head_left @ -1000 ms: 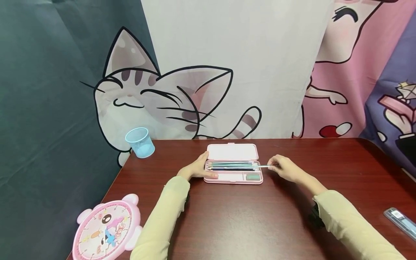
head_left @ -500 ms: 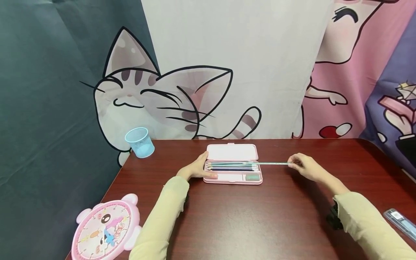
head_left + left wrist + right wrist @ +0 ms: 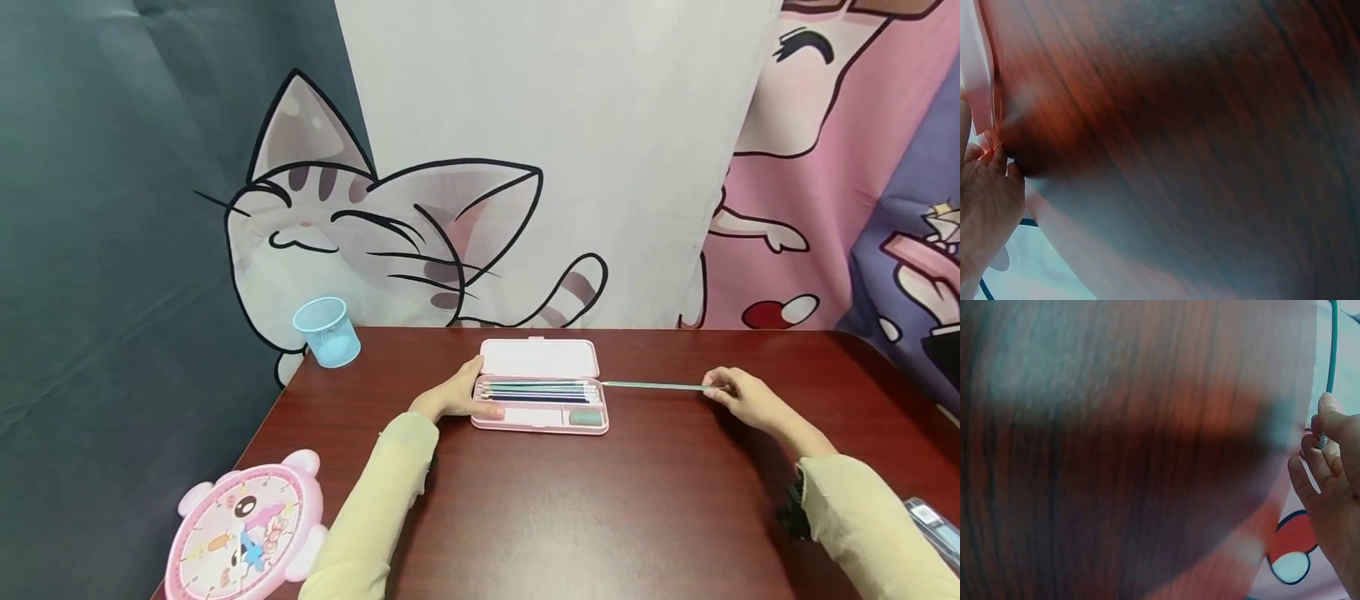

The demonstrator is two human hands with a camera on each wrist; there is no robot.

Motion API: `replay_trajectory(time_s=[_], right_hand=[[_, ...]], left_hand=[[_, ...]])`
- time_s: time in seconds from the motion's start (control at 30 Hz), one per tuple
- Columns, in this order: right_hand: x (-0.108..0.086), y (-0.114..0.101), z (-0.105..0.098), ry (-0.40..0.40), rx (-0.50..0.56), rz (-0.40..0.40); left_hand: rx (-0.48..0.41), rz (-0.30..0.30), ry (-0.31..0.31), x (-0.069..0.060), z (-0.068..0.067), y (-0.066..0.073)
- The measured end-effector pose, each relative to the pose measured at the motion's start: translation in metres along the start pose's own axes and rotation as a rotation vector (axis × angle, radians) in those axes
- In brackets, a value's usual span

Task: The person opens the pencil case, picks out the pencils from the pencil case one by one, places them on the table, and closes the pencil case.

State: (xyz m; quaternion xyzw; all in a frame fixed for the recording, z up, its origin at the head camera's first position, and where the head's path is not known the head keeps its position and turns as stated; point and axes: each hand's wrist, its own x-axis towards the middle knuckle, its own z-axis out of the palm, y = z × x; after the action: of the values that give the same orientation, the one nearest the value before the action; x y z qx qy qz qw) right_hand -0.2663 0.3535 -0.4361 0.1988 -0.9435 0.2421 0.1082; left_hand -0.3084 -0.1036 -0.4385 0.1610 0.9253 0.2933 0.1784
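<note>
A pink pencil case (image 3: 525, 428) lies with its lid (image 3: 538, 358) folded back. Several pencils (image 3: 536, 392) fill its rear compartment; a green block (image 3: 585, 417) sits at the front right. My left hand (image 3: 453, 396) holds the case's left end, thumb over the front compartment and fingers along the side. To the right of the case, my right hand (image 3: 746, 400) pinches a teal pencil (image 3: 652, 385) by its end, the tip pointing left close to the case's right edge. In the right wrist view that pencil (image 3: 1333, 347) runs upward from between thumb and fingers.
A light blue mesh cup (image 3: 327, 333) stands at the table's back left. Nearer at the left is a pink animal-shaped clock (image 3: 243, 533). A clear-topped slim case (image 3: 933, 529) lies at the right edge, partly behind the right sleeve. Cartoon cloth hangs behind the table (image 3: 570, 517).
My right hand has moved right, drawing the teal pencil lengthwise out of the case until it is outside the right edge. My left hand stays on the case. The head view has shifted slightly.
</note>
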Motion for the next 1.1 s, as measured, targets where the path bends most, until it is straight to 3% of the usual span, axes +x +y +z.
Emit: replay_trajectory(time_s=[0.17, 0.43, 0.7, 0.9, 1.1], right_hand=[[-0.002, 0.011, 0.002, -0.039, -0.011, 0.031], [-0.005, 0.018, 0.006, 0.024, -0.041, -0.017], [-0.001, 0.015, 0.005, -0.026, -0.057, 0.082], [-0.001, 0.01, 0.007, -0.007, -0.069, 0.128], [0.008, -0.011, 0.01, -0.022, -0.058, 0.196]], left_hand=[[0.027, 0.037, 0.003, 0.001, 0.001, -0.001], [-0.01, -0.01, -0.009, -0.003, 0.0, 0.005], [-0.027, -0.031, -0.003, -0.004, -0.001, 0.005], [-0.027, -0.018, 0.002, -0.004, 0.0, 0.004], [-0.036, -0.018, 0.011, -0.002, 0.001, 0.002]])
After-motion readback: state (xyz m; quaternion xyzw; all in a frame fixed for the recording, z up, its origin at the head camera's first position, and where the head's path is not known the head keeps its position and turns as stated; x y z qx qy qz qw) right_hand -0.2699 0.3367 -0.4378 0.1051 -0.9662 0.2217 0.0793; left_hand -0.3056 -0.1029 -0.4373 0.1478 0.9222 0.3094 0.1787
